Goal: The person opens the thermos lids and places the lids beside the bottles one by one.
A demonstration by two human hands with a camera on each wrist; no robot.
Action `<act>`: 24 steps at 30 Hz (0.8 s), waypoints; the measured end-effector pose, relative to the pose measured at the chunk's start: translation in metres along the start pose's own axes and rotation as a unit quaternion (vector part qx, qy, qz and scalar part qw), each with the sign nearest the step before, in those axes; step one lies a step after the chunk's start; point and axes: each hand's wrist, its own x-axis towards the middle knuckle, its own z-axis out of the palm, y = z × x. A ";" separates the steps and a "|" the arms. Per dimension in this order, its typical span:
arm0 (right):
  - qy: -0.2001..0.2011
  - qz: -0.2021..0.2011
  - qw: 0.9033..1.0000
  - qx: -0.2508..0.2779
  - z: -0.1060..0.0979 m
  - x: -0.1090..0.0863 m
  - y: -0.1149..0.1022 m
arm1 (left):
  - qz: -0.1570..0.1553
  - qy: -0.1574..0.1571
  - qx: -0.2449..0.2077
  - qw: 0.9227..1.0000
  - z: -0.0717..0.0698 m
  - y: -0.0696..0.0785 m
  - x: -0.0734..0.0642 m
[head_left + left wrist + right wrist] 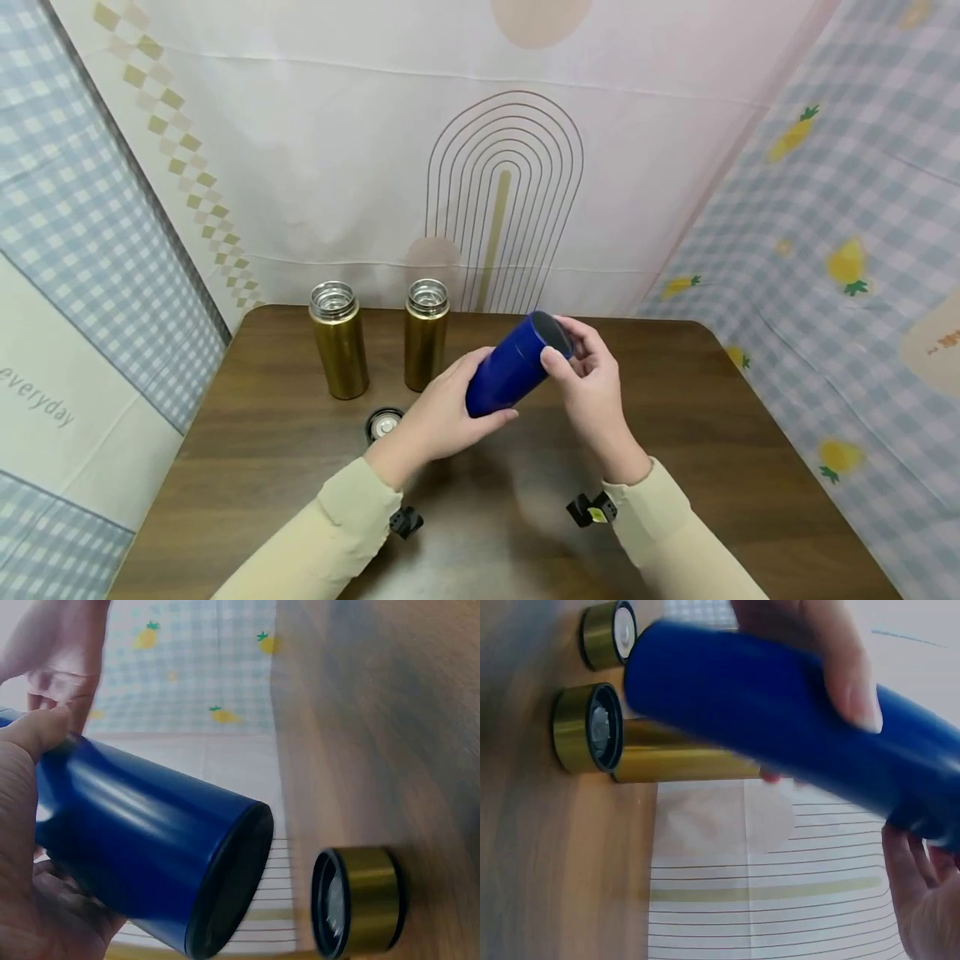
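A blue vacuum flask (507, 373) is held tilted above the table, its upper end leaning right. My left hand (448, 408) grips the lower body, the thumb along the near side. At the upper end, my right hand (594, 385) holds the blue cap (542, 330) between thumb and fingers; a thin seam shows below it. The flask's dark base (232, 889) faces the camera in the left wrist view. Near my left wrist lies a gold lid (385, 423), its inside showing. The right wrist view shows a second gold lid (606, 636) behind it.
Two gold flasks (341, 354) (425, 346) stand upright without lids at the back left of the brown wooden table (675, 400). A white patterned cloth (337, 167) hangs behind the table, and checked cloth (810, 333) hangs along the right side.
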 end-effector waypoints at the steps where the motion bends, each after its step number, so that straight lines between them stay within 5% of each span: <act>1: -0.012 -0.008 1.000 0.003 0.000 -0.002 0.001 | 0.001 -0.003 0.007 1.000 -0.004 0.001 -0.003; 8: -0.114 -0.036 0.992 -0.034 -0.006 -0.011 0.017 | 0.000 -0.024 0.078 0.997 -0.026 -0.005 -0.023; 16: -0.182 0.048 0.975 -0.120 -0.009 -0.021 0.027 | 0.035 -0.025 0.172 0.984 -0.038 -0.020 -0.035; 24: -0.201 0.140 0.958 -0.149 0.002 -0.026 0.034 | 0.103 -0.023 0.273 0.956 -0.041 -0.024 -0.045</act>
